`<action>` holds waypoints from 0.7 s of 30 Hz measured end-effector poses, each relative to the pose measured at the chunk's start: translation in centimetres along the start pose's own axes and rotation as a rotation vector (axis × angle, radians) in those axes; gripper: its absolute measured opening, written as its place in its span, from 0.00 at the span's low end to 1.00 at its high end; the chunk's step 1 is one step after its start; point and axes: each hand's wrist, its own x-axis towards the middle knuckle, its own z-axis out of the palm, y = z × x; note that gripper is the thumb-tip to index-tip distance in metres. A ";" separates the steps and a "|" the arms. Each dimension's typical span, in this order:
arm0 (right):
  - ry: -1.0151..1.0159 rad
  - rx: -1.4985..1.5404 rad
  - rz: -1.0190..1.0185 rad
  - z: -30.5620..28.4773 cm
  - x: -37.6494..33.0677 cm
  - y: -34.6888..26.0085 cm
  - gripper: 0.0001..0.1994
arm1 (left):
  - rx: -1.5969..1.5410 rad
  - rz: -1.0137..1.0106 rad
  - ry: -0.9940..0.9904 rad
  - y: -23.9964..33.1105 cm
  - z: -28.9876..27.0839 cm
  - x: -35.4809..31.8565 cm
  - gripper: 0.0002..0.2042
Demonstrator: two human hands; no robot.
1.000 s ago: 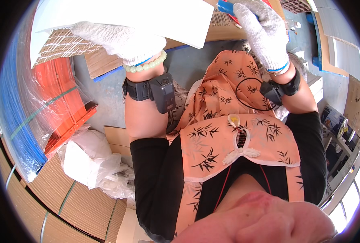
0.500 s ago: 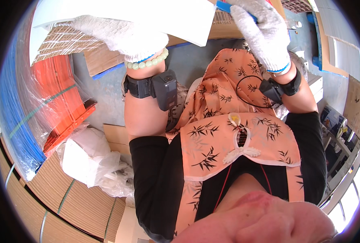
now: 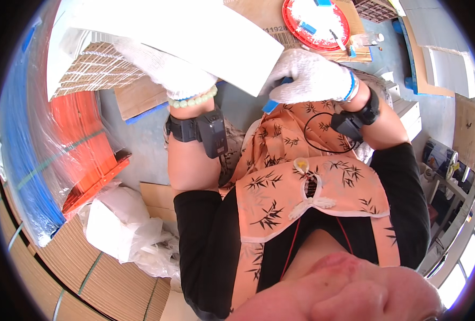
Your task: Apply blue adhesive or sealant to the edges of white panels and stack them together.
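White cotton gloves cover both my hands. My left hand (image 3: 165, 72) is under the large flat white sheet (image 3: 194, 35), fingers curled on its lower face, holding it up over my lap. My right hand (image 3: 312, 77) is fisted tight round a small blue-handled tool (image 3: 272, 101) at the sheet's near corner; its working end is hidden. I'd keep the sheet flat and steady, and work the tool slowly along the edge, well apart from the red round tray (image 3: 315, 21).
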 end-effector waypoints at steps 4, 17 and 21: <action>0.042 0.054 0.128 0.2 -0.1 -0.9 0.15 | 0.122 0.037 -0.065 -1.2 1.4 -0.7 0.42; 0.497 -0.477 -0.303 -1.2 -0.9 3.1 0.10 | 0.101 0.132 -0.192 -0.9 -0.4 -2.1 0.41; 0.703 0.216 0.331 0.1 -0.9 -0.6 0.13 | 0.105 0.207 -0.225 0.9 -1.5 -2.3 0.41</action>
